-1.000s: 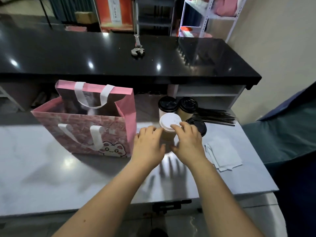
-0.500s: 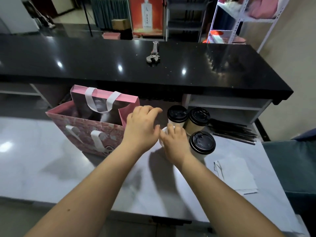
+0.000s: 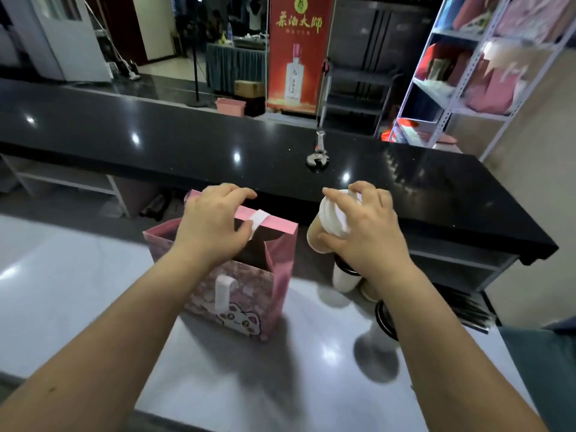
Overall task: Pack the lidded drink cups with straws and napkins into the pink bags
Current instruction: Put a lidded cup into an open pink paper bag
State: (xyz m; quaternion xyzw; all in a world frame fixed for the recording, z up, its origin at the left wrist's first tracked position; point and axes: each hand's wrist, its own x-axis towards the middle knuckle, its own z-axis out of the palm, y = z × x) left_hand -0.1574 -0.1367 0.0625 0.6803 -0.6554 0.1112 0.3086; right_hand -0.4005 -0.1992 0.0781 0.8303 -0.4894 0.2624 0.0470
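Left hand (image 3: 215, 227) fingers gripping pink paper bag (image 3: 249, 296) rim, right hand (image 3: 366, 235) clasping tapered cup (image 3: 314, 239) (white lid (image 3: 335, 218))

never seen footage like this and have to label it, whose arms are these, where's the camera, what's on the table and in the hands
No machine here: these are a person's two bare arms, filmed by one wide-angle camera worn on their head, looking forward and down. The left hand grips the far rim of an open pink paper bag standing on the pale glossy table. The right hand holds a brown paper cup with a white plastic lid in the air beside the bag. Below it stand more paper cups with black lids, with thin black straws to their right. A metal wrench lies on the black counter behind.
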